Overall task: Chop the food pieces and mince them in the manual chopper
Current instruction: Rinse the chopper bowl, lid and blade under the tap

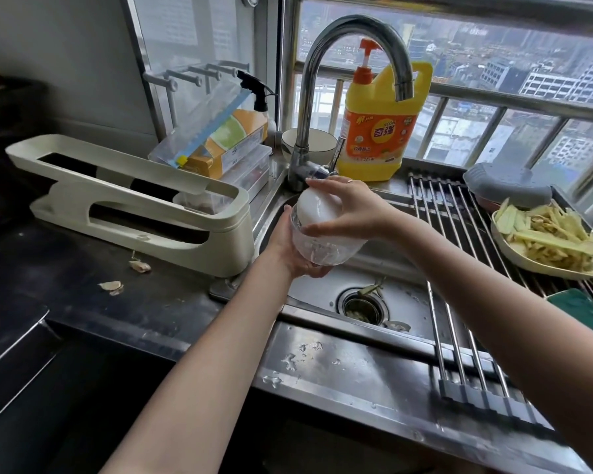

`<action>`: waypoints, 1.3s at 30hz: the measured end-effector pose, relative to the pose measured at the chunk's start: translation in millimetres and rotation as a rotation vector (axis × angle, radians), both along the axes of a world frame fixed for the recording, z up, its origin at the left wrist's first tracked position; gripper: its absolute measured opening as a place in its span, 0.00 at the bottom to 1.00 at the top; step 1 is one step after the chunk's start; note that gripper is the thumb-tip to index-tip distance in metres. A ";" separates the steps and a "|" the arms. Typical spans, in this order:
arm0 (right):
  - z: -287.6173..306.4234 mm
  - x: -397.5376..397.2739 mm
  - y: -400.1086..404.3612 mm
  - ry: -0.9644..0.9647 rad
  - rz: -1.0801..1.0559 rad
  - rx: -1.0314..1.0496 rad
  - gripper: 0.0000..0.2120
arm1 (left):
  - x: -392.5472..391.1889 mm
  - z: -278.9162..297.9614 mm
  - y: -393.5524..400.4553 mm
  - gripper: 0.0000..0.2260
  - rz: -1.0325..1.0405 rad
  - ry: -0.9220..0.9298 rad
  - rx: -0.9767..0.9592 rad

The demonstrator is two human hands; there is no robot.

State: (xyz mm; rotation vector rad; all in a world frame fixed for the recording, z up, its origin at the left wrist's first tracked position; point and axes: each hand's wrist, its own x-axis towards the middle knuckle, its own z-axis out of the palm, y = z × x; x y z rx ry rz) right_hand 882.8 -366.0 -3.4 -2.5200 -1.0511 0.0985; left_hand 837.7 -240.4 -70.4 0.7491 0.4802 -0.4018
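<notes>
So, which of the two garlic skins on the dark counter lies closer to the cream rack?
The upper garlic skin, just before the cream rack. The other one lies further left and nearer the camera.

A home kitchen high in a city building: a steel sink (408, 302) with a curved faucet (353, 46), a yellow dish-soap jug (380, 131), a roll-up drying rack (466, 268), a dark counter (83, 268), and towers beyond the barred window (493, 80).

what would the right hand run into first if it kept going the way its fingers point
Its fingers point left across the white lid it grips; past that, probably the cream rack beside the sink, though depth is unclear.
</notes>
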 end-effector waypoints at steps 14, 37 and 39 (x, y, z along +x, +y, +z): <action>-8.5 -2.9 10.5 0.009 -0.003 -0.135 0.42 | 3.9 -3.3 2.0 0.29 0.025 0.027 0.143; 11.7 -7.5 -13.7 0.095 0.193 0.055 0.39 | 5.5 -1.9 -1.1 0.28 -0.109 -0.375 -0.247; 12.2 -6.7 -16.0 0.030 0.243 0.036 0.39 | 2.8 1.2 -0.3 0.26 -0.152 -0.396 -0.277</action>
